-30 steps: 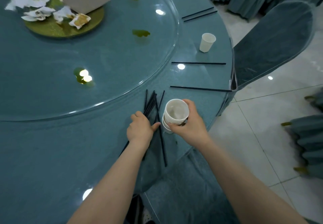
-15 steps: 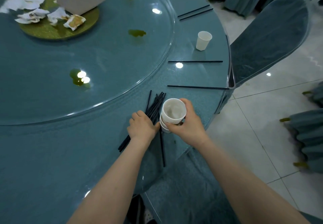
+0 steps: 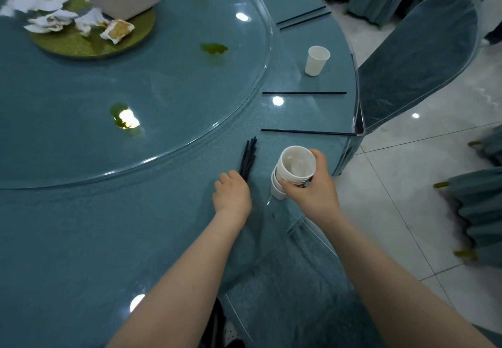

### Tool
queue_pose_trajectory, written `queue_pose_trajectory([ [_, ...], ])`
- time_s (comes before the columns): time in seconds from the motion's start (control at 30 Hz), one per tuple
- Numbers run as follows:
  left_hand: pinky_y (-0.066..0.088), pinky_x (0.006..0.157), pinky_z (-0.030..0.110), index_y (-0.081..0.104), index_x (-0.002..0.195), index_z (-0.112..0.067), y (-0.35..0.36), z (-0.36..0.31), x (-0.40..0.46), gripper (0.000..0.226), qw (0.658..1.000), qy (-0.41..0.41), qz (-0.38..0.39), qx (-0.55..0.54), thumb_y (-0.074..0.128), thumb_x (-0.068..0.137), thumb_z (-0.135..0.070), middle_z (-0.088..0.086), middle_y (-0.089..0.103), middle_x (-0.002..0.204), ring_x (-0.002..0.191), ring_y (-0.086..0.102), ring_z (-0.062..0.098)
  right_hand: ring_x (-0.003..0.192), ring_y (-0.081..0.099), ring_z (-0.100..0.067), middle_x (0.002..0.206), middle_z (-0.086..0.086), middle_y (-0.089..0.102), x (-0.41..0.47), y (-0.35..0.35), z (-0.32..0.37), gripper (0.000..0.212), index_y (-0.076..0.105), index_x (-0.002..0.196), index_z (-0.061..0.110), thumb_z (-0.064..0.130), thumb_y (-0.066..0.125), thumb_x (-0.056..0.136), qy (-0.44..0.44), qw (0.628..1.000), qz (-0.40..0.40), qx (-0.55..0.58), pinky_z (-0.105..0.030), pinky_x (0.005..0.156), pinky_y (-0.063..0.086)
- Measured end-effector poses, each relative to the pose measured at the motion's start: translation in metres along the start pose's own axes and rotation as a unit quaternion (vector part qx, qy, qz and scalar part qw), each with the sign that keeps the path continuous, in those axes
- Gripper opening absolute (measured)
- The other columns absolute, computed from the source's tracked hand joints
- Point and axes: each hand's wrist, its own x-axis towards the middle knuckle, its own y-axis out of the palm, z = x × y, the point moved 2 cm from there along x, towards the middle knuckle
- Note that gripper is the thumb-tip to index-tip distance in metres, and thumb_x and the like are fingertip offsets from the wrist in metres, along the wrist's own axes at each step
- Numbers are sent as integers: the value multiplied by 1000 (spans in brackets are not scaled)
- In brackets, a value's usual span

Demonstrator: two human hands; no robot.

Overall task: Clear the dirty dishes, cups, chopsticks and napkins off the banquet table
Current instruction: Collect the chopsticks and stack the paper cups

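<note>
Left hand (image 3: pixel 232 194) grips a bundle of black chopsticks (image 3: pixel 248 157) on the surface (image 3: pixel 81 239), just outside the glass turntable (image 3: pixel 135 89). Right hand (image 3: pixel 312 187) holds a stack of paper cups (image 3: pixel 294 168) beside it. Beyond the stack: two single chopsticks (image 3: pixel 304 93), one lone cup (image 3: pixel 316 60). Soiled napkins (image 3: pixel 54 19) lie on the turntable.

The single head camera looked forward and steeply down, close over the worktop (image 3: pixel 81 239) edge, with floor (image 3: pixel 407 171) at right.
</note>
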Motion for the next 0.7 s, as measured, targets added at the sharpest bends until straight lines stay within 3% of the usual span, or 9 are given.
queue_pose_trajectory([
  [0.1, 44, 88, 31, 40, 119, 1, 3, 4, 3, 36, 997, 32, -2, 64, 55, 89, -12, 17, 46, 123, 111, 48, 29, 93, 59, 2, 99, 32, 58, -2, -2, 1, 66, 41, 118, 35, 31, 82, 67, -4, 1000, 8, -5, -32, 86, 49],
  [0.23, 43, 86, 30, 43, 117, 0, 5, 7, 3, 27, 990, 67, -14, 121, 37, 92, -2, 16, 47, 122, 109, 48, 28, 95, 60, -8, 97, 25, 59, -5, -4, 2, 66, 43, 118, 31, 31, 83, 66, -4, 1000, 11, 4, -38, 89, 50],
  [0.37, 43, 84, 29, 43, 118, -1, 8, 14, 0, 29, 979, 117, -21, 166, 33, 91, 4, 15, 46, 122, 109, 47, 27, 92, 60, -2, 94, 29, 58, -13, -6, 1, 62, 44, 113, 33, 34, 83, 65, 2, 1000, 10, 16, -31, 85, 50],
  [0.5, 44, 77, 36, 42, 114, -1, -3, 18, -10, 22, 991, 81, 24, 104, 40, 92, -1, 19, 52, 119, 107, 55, 35, 91, 58, 3, 95, 28, 59, -25, -14, -4, 61, 44, 110, 38, 34, 83, 63, 15, 999, 19, 28, -24, 81, 48],
  [0.6, 38, 68, 37, 38, 98, -8, -13, 21, -24, 7, 998, 47, 41, 23, 39, 92, -6, 21, 61, 106, 100, 57, 40, 90, 57, 8, 95, 32, 58, -40, -25, -10, 58, 43, 102, 48, 33, 83, 62, 31, 999, 11, 37, -18, 76, 45],
  [0.7, 34, 55, 34, 32, 91, -10, -18, 16, -44, 7, 998, 58, 32, 3, 37, 91, -6, 18, 60, 89, 84, 58, 35, 88, 57, 11, 97, 36, 56, -59, -47, -15, 59, 42, 98, 53, 35, 83, 60, 38, 998, -6, 51, -9, 68, 42],
])
